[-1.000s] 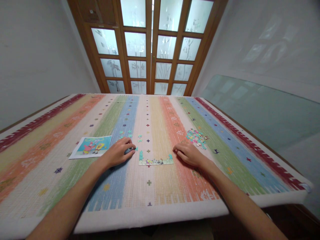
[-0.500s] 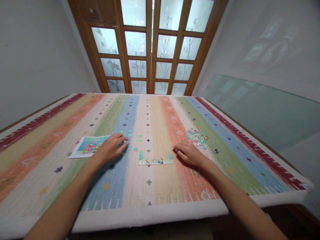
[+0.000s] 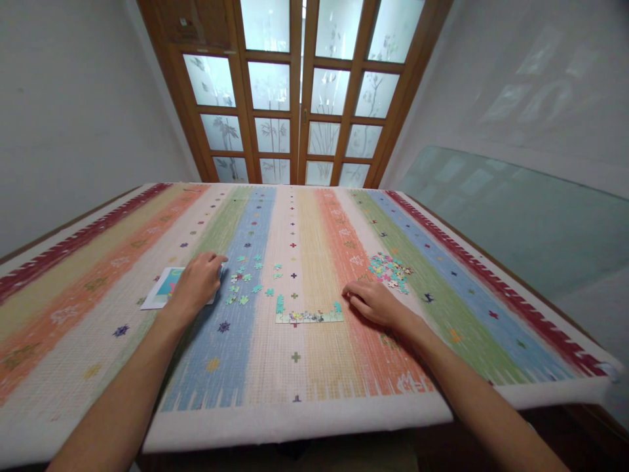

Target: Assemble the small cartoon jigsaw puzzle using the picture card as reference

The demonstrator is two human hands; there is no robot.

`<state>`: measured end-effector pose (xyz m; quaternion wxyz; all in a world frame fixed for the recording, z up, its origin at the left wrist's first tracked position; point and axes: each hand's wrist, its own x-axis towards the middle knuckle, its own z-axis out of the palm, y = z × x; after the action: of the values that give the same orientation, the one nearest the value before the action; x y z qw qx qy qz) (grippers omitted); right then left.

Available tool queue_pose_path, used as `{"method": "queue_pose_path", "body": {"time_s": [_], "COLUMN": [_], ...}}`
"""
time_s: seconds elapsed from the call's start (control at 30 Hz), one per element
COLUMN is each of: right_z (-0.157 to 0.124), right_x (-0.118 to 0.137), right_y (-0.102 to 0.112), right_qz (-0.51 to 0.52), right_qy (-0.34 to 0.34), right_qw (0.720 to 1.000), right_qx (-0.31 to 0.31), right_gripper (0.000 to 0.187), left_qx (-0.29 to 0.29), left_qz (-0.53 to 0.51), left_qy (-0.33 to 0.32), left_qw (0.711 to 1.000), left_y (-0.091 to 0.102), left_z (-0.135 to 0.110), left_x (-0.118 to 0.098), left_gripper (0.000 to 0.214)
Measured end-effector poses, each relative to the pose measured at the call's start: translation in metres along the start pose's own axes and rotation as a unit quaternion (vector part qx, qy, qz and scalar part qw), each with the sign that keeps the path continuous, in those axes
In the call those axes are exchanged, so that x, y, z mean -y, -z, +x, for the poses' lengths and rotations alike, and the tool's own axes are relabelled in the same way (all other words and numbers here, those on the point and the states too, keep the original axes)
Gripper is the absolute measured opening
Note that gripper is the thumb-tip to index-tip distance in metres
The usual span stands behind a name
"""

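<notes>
My left hand (image 3: 199, 278) is over the right part of a picture card (image 3: 160, 293) with a cartoon on it, covering much of it. Its fingers are loosely bent and point right, and it looks open with no piece visible in it. Several loose teal jigsaw pieces (image 3: 244, 299) lie just right of it. At the middle, a partly joined puzzle border (image 3: 309, 317) forms a bottom strip with short teal ends rising at both sides. My right hand (image 3: 371, 301) rests on the cloth beside the border's right end, fingers loosely curled and slightly apart, nothing visible in them.
A pile of mixed jigsaw pieces (image 3: 388, 270) lies beyond my right hand. The striped tablecloth (image 3: 324, 367) covers the table to its front edge. Behind the table stand wooden doors (image 3: 299, 131) with frosted panes, and a glass panel (image 3: 515, 203) leans along the right wall.
My left hand has moved left, off the loose teal pieces and onto the picture card, so more pieces now show. My right hand has stayed in place.
</notes>
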<state>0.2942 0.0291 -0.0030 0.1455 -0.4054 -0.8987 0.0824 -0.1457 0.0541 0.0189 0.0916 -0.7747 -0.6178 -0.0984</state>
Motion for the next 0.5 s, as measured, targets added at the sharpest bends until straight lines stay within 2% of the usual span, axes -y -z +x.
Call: {"method": "queue_pose_path", "body": {"time_s": [0.13,0.5], "right_z": [0.0,0.001], "right_x": [0.001,0.002], "right_y": [0.001,0.0], "right_qz": [0.002,0.0], "right_qy": [-0.001,0.0], "right_qw": [1.0,1.0], "right_qx": [0.0,-0.001], "right_gripper": [0.023,0.022], "left_qx": [0.012,0.039], "left_qz": [0.005,0.005], "left_qy": [-0.007,-0.005], "left_qw": [1.0,0.999], "left_y": [-0.002,-0.003], "left_z": [0.0,-0.001], "left_x": [-0.004,-0.02], "left_gripper": [0.033,0.039]}}
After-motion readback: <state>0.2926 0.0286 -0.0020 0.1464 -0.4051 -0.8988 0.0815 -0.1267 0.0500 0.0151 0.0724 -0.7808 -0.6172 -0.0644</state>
